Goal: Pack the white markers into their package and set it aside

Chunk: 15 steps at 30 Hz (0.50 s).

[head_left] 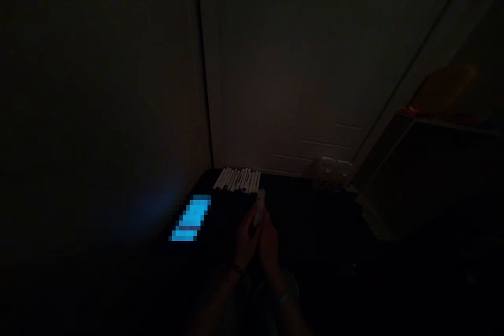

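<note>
In dim light, my left hand [246, 237] and my right hand [269, 239] are close together in front of me. Between their fingers, a white marker [259, 208] points up and away, and both hands close around it. The exact finger positions are hard to make out in the dark. Just beyond lies a row of several white markers [237, 180] side by side on the dark surface [303, 210], with dark printing on some of them.
A glowing blue, pixelated screen [191, 217] lies to the left. Toward the back right stands a clear container [334, 170] with unclear contents. A pale wall [283, 63] rises behind the surface. A shelf unit [401, 136] stands at the right, with an orange-brown object [444, 86] above it.
</note>
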Motion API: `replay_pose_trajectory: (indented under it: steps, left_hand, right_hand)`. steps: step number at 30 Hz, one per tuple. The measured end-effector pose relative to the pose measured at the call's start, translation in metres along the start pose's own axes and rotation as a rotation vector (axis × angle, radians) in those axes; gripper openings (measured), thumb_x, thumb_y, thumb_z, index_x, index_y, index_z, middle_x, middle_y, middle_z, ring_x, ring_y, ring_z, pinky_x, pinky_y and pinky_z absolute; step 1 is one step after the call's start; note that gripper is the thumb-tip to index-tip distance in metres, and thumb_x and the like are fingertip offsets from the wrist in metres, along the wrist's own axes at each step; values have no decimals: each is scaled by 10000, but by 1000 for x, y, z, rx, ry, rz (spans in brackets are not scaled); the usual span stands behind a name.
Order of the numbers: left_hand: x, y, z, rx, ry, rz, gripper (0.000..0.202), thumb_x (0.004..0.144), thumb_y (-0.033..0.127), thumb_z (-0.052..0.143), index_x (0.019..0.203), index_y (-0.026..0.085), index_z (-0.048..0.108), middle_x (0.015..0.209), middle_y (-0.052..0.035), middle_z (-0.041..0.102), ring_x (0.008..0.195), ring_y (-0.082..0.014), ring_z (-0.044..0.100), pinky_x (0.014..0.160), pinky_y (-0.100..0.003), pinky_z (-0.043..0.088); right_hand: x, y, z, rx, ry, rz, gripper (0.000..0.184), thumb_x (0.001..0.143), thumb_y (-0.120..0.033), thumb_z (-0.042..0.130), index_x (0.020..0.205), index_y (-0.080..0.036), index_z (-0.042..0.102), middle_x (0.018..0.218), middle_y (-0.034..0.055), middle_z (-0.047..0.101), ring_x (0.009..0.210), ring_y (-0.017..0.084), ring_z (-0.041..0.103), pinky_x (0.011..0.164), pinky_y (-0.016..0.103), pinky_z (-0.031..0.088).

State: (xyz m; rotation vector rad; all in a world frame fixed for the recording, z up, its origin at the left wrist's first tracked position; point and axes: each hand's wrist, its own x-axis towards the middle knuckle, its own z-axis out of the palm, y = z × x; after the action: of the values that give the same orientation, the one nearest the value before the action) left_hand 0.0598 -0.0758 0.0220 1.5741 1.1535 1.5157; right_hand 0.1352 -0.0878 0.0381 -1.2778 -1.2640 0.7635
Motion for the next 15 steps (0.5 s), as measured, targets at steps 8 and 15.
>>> replay_pose_trajectory:
  steps: [8, 15]
  left_hand:
    - [1, -5, -5, 82, -53, -38, 519, 773, 341, 530, 1268, 252, 403, 1317, -44, 445, 1205, -200, 408, 1024, -341, 301]
    - [16, -21, -31, 37, -151, -91, 459, 805, 408, 459, 1210, 196, 421, 1177, -82, 553, 1074, -203, 517, 952, -358, 366]
  right_hand:
    - [3, 11, -4, 3, -62, 50, 473, 893, -468, 219, 1211, -255, 497, 1127, 37, 591, 1009, 178, 563, 884, 327, 418]
    - [12, 23, -21, -44, -116, -159, 442, 890, -431, 282, 1286, -266, 391, 1421, -3, 238, 1309, 157, 191, 1064, 364, 188]
